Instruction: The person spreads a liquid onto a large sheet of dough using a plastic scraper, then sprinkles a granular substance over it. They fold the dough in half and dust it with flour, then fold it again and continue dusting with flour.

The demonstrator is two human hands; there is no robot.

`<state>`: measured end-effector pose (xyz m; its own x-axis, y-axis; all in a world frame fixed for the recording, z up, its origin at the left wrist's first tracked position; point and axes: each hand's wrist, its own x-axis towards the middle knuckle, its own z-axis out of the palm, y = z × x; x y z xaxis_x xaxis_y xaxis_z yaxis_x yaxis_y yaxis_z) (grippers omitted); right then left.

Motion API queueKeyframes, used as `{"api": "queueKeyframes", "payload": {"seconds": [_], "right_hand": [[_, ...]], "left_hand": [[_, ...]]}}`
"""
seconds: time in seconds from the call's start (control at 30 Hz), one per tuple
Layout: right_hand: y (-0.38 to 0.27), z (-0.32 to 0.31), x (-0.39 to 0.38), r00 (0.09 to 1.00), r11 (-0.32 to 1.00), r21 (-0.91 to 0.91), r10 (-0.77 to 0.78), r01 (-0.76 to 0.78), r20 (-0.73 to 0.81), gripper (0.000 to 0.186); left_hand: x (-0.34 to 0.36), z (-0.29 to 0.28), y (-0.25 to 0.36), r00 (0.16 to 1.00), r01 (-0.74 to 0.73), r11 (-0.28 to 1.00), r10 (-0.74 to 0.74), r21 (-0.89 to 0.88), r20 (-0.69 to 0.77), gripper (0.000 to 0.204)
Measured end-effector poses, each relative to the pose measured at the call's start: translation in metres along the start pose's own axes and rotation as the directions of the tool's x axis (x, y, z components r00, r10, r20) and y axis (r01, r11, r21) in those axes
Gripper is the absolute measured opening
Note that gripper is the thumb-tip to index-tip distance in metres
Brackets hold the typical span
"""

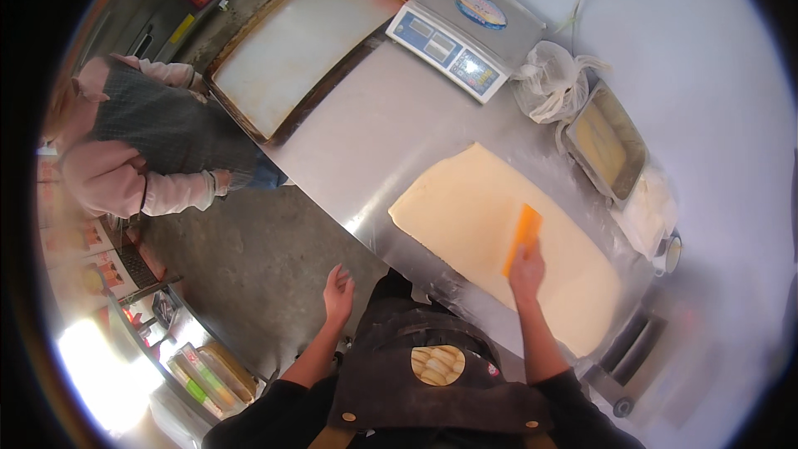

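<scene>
A large flat sheet of pale dough (pixel 465 208) lies spread on the steel table (pixel 349 133), its outline roughly rectangular. My right hand (pixel 527 268) is closed round an orange dough scraper (pixel 524 229) over the middle-right part of the sheet; whether the scraper touches the dough I cannot tell. Off the table's near edge, above the floor, my left hand (pixel 338 293) hangs with loosely bent fingers and nothing in it.
A baking tray (pixel 307 41) rests at the table's far left, beside a digital scale (pixel 453 50). Along the wall are a plastic bag (pixel 553 83), a metal pan (pixel 603 141) and a white mug (pixel 667 255). Another person (pixel 150 133) in a dark apron stands at left.
</scene>
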<state>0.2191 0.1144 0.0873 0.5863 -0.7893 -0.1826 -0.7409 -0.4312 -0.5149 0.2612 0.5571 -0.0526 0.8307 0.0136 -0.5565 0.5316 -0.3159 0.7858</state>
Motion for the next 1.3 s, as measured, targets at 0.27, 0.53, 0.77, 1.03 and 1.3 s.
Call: {"api": "queueKeyframes", "payload": {"seconds": [0.27,0.53,0.77,1.03,1.3], "right_hand": [[0.004,0.034,-0.062,0.969,0.906,-0.346,-0.218,0.244,0.112,0.051],[-0.136,0.093,-0.104,0.656,0.866,0.36,-0.498,0.346,0.567,0.051],[-0.021,-0.011,-0.015,0.94,0.988,-0.024,-0.139,0.154,0.313,0.045],[0.127,-0.099,0.146,0.813,0.72,-0.389,-0.556,0.574,0.172,0.044],[0.136,-0.063,0.064,0.783,0.66,-0.42,-0.508,0.622,0.36,0.039]], "left_hand": [[0.001,-0.005,0.001,0.997,-0.013,0.999,0.01,0.046,0.073,0.058],[-0.003,-0.004,-0.004,0.996,-0.012,0.991,0.001,0.13,0.087,0.056],[-0.005,0.007,0.001,0.995,-0.024,0.989,0.009,0.143,0.102,0.054],[-0.022,0.036,-0.007,0.987,-0.08,0.984,0.056,0.157,0.154,0.054],[-0.122,0.042,-0.09,0.99,0.133,0.985,-0.125,0.112,-0.069,0.055]]}}
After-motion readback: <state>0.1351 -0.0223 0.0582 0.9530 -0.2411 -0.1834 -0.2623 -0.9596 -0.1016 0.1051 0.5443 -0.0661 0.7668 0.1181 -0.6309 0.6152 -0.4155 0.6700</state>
